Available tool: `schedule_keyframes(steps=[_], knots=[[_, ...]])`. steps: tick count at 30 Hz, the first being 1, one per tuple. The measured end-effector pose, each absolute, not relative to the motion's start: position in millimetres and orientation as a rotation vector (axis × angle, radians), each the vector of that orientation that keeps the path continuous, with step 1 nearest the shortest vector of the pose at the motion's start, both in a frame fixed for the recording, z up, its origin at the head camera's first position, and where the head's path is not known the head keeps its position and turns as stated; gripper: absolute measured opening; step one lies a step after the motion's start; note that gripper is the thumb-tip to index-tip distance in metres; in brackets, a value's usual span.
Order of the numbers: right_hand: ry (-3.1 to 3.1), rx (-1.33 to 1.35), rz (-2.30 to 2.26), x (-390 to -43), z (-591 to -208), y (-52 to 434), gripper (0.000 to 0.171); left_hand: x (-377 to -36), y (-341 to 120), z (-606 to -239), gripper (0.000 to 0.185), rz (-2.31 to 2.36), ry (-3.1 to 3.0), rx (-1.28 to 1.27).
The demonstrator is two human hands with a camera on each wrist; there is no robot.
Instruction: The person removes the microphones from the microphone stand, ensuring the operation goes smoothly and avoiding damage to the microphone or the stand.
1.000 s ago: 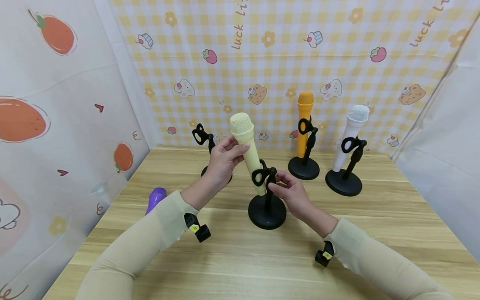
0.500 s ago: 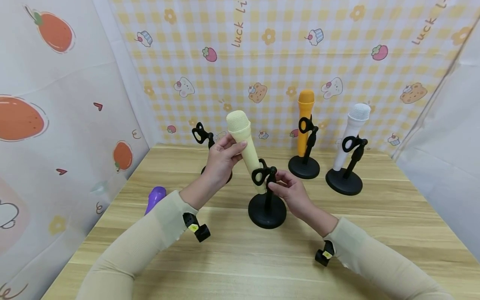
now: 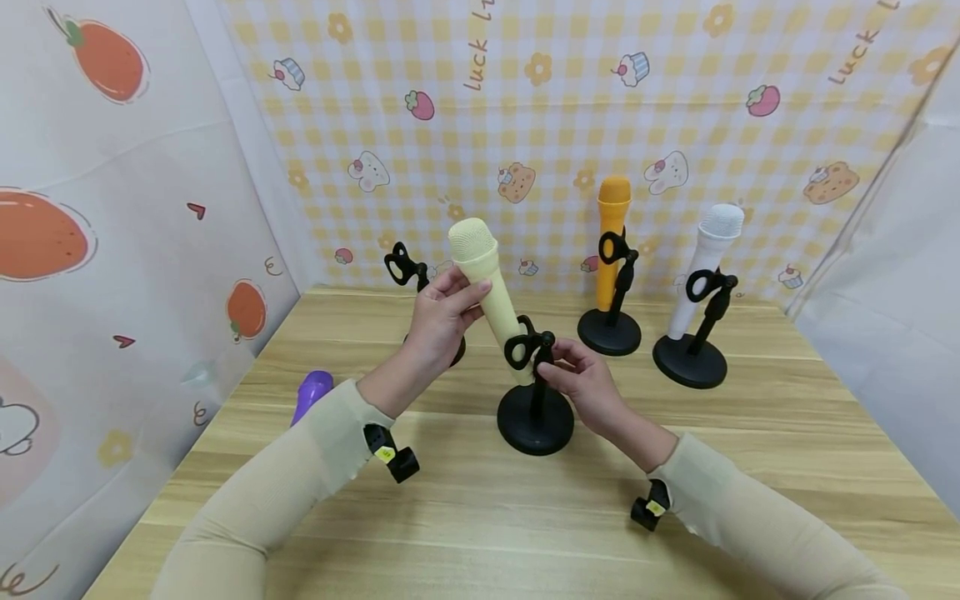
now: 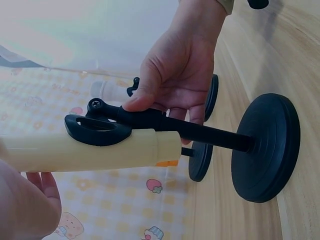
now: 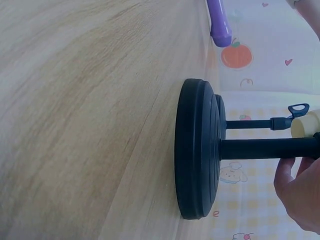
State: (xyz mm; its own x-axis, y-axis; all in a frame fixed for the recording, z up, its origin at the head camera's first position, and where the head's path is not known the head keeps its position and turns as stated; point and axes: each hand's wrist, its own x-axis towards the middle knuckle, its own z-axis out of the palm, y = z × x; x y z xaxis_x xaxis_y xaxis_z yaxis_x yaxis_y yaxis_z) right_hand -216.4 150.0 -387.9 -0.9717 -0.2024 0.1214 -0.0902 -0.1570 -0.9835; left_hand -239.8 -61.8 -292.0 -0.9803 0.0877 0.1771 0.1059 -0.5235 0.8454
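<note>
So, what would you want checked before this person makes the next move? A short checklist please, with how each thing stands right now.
1. Left hand holds the pale yellow microphone: ok, thumb and fingers are on its handle.
2. Right hand steadies the post: ok, thumb and fingers pinch it.
3. Base sits flat on the table: ok.
4. Handle lies within the clip: ok, its lower end shows past it.
5. Microphone's lower end reaches the base: not ok, it ends short.
6. Clip is tight enough to let go: cannot tell.
</note>
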Motion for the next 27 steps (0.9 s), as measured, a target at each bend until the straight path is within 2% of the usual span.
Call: schedule_keyframes(steps=[27], knots=[[1.992,-0.358,-2.31,-217.4,-388.2,150.5,0.021,-241.7,-69.1,-291.5,0.026,-2.739,-1.514,-0.373]])
